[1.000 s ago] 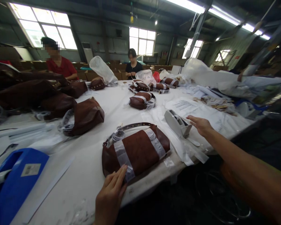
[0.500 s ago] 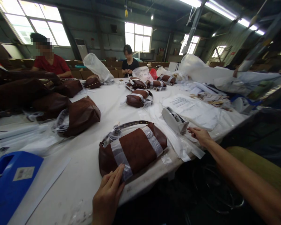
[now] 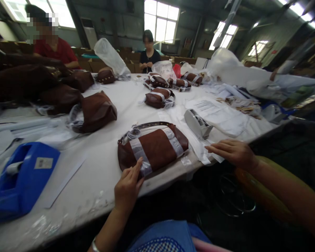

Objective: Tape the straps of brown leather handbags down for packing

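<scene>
A brown leather handbag [image 3: 157, 148] lies near the table's front edge, with two whitish wrapping strips across it and its strap behind. My left hand [image 3: 127, 185] rests its outstretched fingers on the lower end of the left strip [image 3: 138, 150]. Off the bag's right side, over the table edge, is my right hand [image 3: 232, 152]. Its fingers are pressed together and point left; anything between the fingertips is too small to make out. A grey tape dispenser [image 3: 198, 123] stands just beyond that hand.
A blue tape dispenser [image 3: 26, 178] is at the front left beside a thin white strip [image 3: 65, 182]. More brown bags [image 3: 97, 112] crowd the left side, others [image 3: 160, 98] the far middle. Plastic wrap and papers [image 3: 217, 115] cover the right. Two people sit across the table.
The view has tipped downward. My right hand has come nearer and its fingers now point left, away from the grey dispenser. My left hand stays on the bag's strip.
</scene>
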`<state>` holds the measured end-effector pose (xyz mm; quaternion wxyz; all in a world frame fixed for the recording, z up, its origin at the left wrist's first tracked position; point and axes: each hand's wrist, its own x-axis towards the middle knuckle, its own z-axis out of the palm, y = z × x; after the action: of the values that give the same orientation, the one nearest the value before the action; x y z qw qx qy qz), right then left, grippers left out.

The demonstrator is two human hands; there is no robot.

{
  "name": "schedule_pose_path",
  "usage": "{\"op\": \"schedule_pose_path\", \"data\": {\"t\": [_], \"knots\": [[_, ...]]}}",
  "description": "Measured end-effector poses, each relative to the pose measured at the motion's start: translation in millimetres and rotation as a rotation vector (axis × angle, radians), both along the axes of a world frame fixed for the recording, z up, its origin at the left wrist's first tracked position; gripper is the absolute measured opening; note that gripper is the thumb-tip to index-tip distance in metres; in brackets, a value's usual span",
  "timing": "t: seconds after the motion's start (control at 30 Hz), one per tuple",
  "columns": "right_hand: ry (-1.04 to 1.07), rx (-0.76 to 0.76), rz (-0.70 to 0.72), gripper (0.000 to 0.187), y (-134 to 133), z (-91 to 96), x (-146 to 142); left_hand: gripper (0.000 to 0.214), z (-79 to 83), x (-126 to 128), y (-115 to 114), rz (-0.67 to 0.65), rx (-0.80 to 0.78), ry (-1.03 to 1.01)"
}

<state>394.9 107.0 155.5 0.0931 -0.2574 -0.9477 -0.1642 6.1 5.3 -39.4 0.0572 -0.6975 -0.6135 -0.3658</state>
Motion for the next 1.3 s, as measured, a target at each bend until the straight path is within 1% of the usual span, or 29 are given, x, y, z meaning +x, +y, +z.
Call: {"op": "schedule_pose_path", "data": {"t": [0.1,0.17,0.23,0.3,0.37,0.47,0.53,0.63,0.7,0.77,0.9,0.97,1.03,1.07,1.13,1.2,1.23,1.27,1.3], "knots": [[-0.067,-0.046,0.223,0.03,-7,1.9,-67,0.086,3.5,2,-1,-0.021,-0.051,-0.071],[-0.087,-0.134,0.326,0.02,-8,-2.8,-112,0.092,5.2,2,-1,-0.035,-0.074,-0.119],[-0.094,-0.256,0.395,0.017,-4,-10.4,-154,0.098,6.1,3,-1,-0.039,-0.097,-0.158],[-0.117,-0.362,0.436,0.022,5,-19.2,-189,0.102,6.3,4,0,-0.034,-0.117,-0.19],[-0.175,-0.415,0.463,0.026,17,-28.0,-219,0.104,5.8,5,0,-0.029,-0.125,-0.217],[-0.313,-0.422,0.478,0.025,39,-38.7,-253,0.1,3.9,7,1,-0.009,-0.118,-0.234],[-0.432,-0.395,0.453,0.022,52,-43.0,-272,0.098,2.5,8,1,0.01,-0.112,-0.234],[-0.587,-0.327,0.387,0.015,65,-44.6,-294,0.098,1.1,9,2,0.009,-0.092,-0.215],[-0.667,-0.28,0.342,0.01,68,-43.2,-308,0.096,0.3,9,1,0.0,-0.089,-0.203],[-0.75,-0.242,0.316,0.008,68,-41.6,-321,0.09,-0.6,10,1,-0.012,-0.093,-0.195],[-0.855,-0.208,0.343,0.016,66,-43.5,-342,0.07,-1.7,10,1,-0.034,-0.073,-0.168],[-0.859,-0.212,0.359,0.022,73,-45.3,-348,0.066,-1.2,10,1,-0.033,-0.063,-0.165],[-0.833,-0.211,0.333,0.03,88,-43.6,-351,0.065,-0.2,10,1,-0.03,-0.06,-0.168],[-0.811,-0.205,0.291,0.033,100,-40.5,-352,0.065,0.2,11,1,-0.029,-0.057,-0.169],[-0.711,-0.176,0.125,0.036,125,-30.0,-350,0.066,0.5,11,1,-0.03,-0.046,-0.169],[-0.587,-0.133,-0.061,0.03,145,-18.2,-345,0.065,0.4,12,1,-0.026,-0.033,-0.173],[-0.507,-0.105,-0.125,0.026,150,-14.5,-341,0.065,0.3,12,1,-0.02,-0.029,-0.176],[-0.403,-0.087,-0.155,0.025,150,-13.5,-336,0.064,0.2,12,1,-0.015,-0.027,-0.18],[-0.28,-0.088,-0.143,0.026,145,-16.2,-330,0.065,0.2,12,2,-0.01,-0.026,-0.183]]}}
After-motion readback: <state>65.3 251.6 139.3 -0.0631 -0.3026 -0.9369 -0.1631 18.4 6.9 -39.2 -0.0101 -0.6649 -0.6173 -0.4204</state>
